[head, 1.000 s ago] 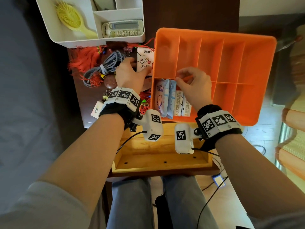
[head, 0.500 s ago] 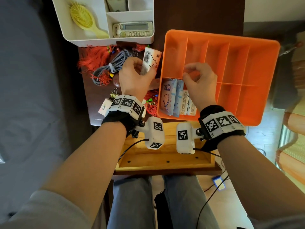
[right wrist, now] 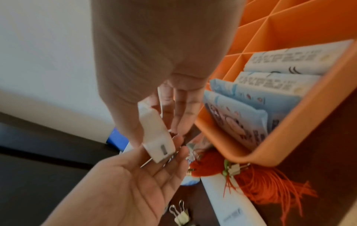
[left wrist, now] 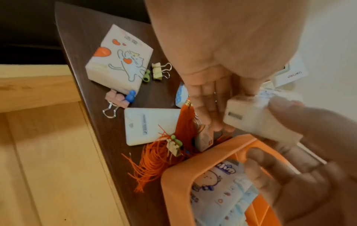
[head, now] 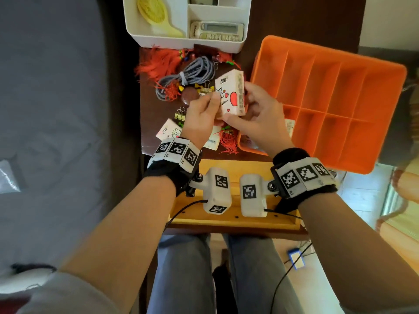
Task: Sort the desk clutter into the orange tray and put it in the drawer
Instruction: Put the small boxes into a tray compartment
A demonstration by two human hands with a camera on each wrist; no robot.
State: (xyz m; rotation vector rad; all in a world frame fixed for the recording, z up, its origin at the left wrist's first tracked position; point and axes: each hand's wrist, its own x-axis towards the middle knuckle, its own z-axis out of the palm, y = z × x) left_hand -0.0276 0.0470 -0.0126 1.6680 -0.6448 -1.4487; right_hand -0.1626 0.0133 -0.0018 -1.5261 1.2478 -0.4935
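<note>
Both hands meet on a tissue pack [head: 231,94], the left hand [head: 200,120] at its left, the right hand [head: 260,116] at its right. Right of the right hand lies the tray [head: 385,123]; beyond the left hand, a coiled cable [head: 186,78]; beneath both, binder clips [left wrist: 161,71].

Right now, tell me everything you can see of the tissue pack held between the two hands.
The tissue pack is a small white block in soft, glossy wrap, printed with a cartoon cat, red hearts and some characters, with a barcode on one end. It is held up above the cluttered desk, just left of the orange tray, tilted slightly. The left hand pinches its left edge; the right hand grips its right side and lower end.
</note>
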